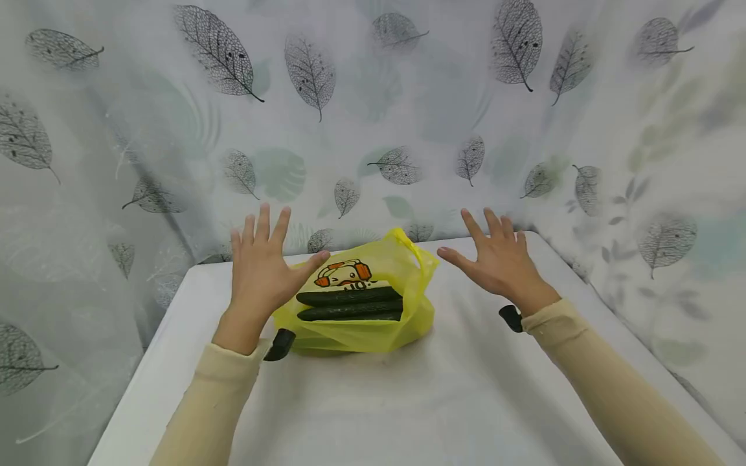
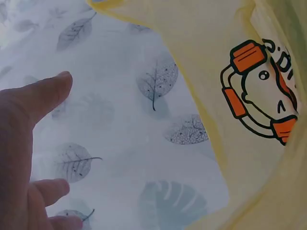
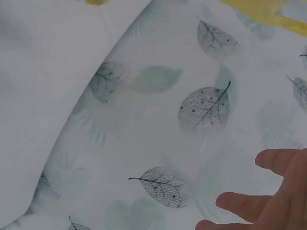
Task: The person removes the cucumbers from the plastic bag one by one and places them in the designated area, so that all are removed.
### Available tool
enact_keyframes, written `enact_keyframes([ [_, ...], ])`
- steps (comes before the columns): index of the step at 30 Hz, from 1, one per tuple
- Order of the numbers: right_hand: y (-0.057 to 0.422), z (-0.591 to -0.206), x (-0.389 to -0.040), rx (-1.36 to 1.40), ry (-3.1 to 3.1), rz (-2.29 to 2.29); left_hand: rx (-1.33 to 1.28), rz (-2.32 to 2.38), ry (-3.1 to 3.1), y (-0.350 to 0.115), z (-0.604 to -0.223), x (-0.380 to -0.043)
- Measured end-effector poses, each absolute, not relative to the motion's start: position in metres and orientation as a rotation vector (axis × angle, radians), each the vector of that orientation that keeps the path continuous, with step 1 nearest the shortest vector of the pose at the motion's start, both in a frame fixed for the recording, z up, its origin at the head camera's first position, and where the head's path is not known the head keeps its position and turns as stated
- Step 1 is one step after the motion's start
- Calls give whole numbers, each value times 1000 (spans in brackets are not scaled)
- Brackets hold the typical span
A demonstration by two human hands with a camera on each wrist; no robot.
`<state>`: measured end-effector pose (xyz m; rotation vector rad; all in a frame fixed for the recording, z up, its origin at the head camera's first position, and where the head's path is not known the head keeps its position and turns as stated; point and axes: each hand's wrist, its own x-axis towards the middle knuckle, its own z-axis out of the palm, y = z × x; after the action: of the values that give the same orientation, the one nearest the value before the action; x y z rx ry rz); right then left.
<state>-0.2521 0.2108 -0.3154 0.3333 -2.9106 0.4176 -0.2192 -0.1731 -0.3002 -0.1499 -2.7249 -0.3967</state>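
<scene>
A yellow plastic bag (image 1: 350, 336) lies on its side on the white table, its opening facing the front. Two dark green cucumbers (image 1: 350, 305) show inside, one above the other. Printed on the bag is a cartoon face with orange headphones (image 2: 261, 91). My left hand (image 1: 262, 275) is spread at the bag's left end, the thumb overlapping the bag in the head view. To the right of the bag, my right hand (image 1: 501, 262) is held up with fingers spread and nothing in it. In the right wrist view, fingers (image 3: 247, 206) stretch out before the curtain.
The white table (image 1: 396, 414) runs back to a leaf-printed curtain (image 1: 373, 129) that also hangs along both sides. Black wrist straps (image 1: 280, 345) show at the cuffs of the beige sleeves (image 1: 210, 401).
</scene>
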Motion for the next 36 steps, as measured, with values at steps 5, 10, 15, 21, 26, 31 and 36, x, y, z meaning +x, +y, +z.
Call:
enact_keyframes([
  [5,194,-303,-243,424,-2810,542,-87,-596,-2579,-189,-309,-215],
  [10,177,-293,-233,514,-2668,620,17,-907,-2480,-200,-321,-209],
  [15,159,-285,-227,596,-2511,623,115,-1132,-2413,-206,-331,-203],
  [21,136,-278,-220,698,-2336,699,155,-1250,-2349,-210,-341,-200],
  [26,116,-274,-213,808,-2318,837,7,-1117,-2467,-217,-347,-204],
  [31,96,-275,-210,904,-2403,1096,-95,-993,-2636,-220,-344,-208],
  [36,78,-280,-212,954,-2461,1347,-83,-956,-2687,-219,-345,-211],
])
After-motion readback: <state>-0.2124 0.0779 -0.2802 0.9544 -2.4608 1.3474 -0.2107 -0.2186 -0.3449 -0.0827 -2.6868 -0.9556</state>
